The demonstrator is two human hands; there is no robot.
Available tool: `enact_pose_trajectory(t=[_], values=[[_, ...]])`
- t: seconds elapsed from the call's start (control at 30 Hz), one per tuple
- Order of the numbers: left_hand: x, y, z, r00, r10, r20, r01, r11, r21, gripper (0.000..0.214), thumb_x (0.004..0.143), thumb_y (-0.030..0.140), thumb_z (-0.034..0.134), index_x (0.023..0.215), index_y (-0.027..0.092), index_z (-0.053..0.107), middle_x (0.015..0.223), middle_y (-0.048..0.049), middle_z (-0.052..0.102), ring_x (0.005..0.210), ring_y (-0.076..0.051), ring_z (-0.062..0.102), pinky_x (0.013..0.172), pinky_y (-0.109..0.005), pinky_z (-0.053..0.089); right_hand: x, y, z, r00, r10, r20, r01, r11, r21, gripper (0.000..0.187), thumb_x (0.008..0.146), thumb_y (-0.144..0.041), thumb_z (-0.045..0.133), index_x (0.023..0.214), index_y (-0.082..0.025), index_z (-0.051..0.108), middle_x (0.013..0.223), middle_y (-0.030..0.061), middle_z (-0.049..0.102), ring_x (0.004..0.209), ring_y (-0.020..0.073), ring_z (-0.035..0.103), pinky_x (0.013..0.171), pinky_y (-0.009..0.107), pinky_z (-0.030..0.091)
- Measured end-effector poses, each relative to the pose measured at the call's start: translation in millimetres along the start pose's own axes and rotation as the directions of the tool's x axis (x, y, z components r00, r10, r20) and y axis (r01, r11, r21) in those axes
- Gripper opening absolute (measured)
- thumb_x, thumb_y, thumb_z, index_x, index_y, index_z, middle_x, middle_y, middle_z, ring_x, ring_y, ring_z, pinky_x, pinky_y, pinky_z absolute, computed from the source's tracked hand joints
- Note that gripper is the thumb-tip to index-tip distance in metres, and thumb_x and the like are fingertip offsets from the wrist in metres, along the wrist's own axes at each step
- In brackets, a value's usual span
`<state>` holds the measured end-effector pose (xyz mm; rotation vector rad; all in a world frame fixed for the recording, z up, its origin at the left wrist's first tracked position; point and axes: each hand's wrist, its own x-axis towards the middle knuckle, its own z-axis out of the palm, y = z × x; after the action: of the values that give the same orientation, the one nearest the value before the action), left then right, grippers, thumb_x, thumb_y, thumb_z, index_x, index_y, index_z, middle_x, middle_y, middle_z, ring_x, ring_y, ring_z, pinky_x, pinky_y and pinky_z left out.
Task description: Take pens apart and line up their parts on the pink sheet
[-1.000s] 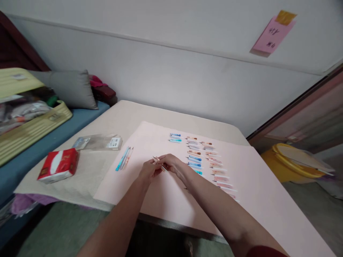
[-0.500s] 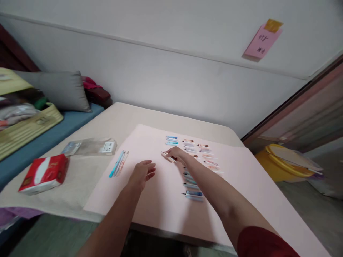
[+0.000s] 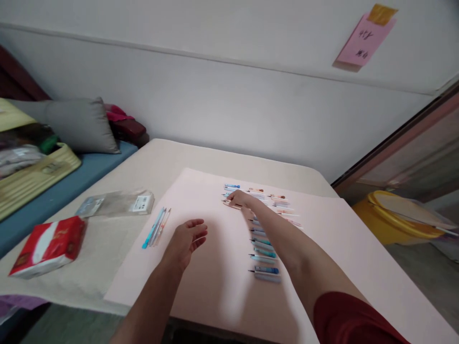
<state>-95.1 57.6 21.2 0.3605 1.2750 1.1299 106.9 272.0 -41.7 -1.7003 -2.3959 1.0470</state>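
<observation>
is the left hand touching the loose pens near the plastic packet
No, the left hand is open over the pink sheet, apart from the loose pens.

Room as I see it through the head camera. Pale grey wall [image 3: 229,95] crossed by a thin ridge, with a pink note [image 3: 358,43] bearing a yellow tab stuck high at right. Beige table [image 3: 168,155] set against the wall. At left, a blue bed [image 3: 86,167] carrying a grey pillow [image 3: 82,126] and an open yellow case [image 3: 39,174]. At right, a brown door frame [image 3: 394,136], grey floor [image 3: 416,282] and a yellow basin [image 3: 390,220]. Light soft and even.
</observation>
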Motion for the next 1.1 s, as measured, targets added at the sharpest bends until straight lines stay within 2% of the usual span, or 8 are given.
enact_pose_trajectory(t=[0.33, 0.63, 0.9, 1.1], values=[[-1, -2, 4.1, 1.000, -0.013, 0.022, 0.013, 1.000, 0.006, 0.029, 0.063, 0.017, 0.073, 0.090, 0.013, 0.061, 0.090, -0.0098, 0.063, 0.073, -0.014, 0.060, 0.067, -0.026, 0.049, -11, -5, 1, 0.998, -0.059, -0.017, 0.057, 0.992, -0.109, 0.014, 0.061, -0.016, 0.057, 0.073, -0.014, 0.065, 0.058, -0.0024, 0.056, 0.056, 0.0107, 0.046, 0.051, 0.019, 0.031], [-4, -1, 5.1, 1.000, -0.004, 0.030, 0.004, 1.000, 0.002, 0.030, 0.062, 0.017, 0.073, 0.089, 0.013, 0.062, 0.090, -0.0106, 0.064, 0.073, -0.014, 0.061, 0.067, -0.026, 0.049, -17, -4, 3, 0.991, -0.078, -0.107, 0.052, 0.973, -0.223, 0.033, 0.065, -0.014, 0.055, 0.096, -0.019, 0.065, 0.084, 0.0002, 0.066, 0.068, 0.0122, 0.056, 0.056, 0.018, 0.036], [-7, 1, 5.8, 1.000, -0.011, 0.015, 0.012, 0.999, -0.042, 0.026, 0.062, 0.015, 0.073, 0.086, 0.013, 0.062, 0.086, -0.0095, 0.064, 0.070, -0.013, 0.061, 0.065, -0.025, 0.049, -45, -8, 12, 0.984, -0.071, -0.167, -0.013, 0.892, -0.452, 0.024, 0.070, -0.014, 0.052, 0.091, -0.017, 0.063, 0.093, 0.0083, 0.065, 0.081, 0.0189, 0.056, 0.065, 0.023, 0.035], [-11, 3, 6.1, 1.000, -0.005, 0.030, 0.007, 0.998, -0.059, 0.026, 0.063, 0.016, 0.073, 0.086, 0.013, 0.062, 0.086, -0.0098, 0.064, 0.071, -0.013, 0.061, 0.066, -0.026, 0.049, -52, -17, 19, 0.976, -0.115, -0.183, -0.011, 0.820, -0.573, 0.021, 0.081, -0.015, 0.044, 0.092, -0.016, 0.062, 0.100, 0.0116, 0.063, 0.094, 0.0219, 0.054, 0.078, 0.029, 0.033]])
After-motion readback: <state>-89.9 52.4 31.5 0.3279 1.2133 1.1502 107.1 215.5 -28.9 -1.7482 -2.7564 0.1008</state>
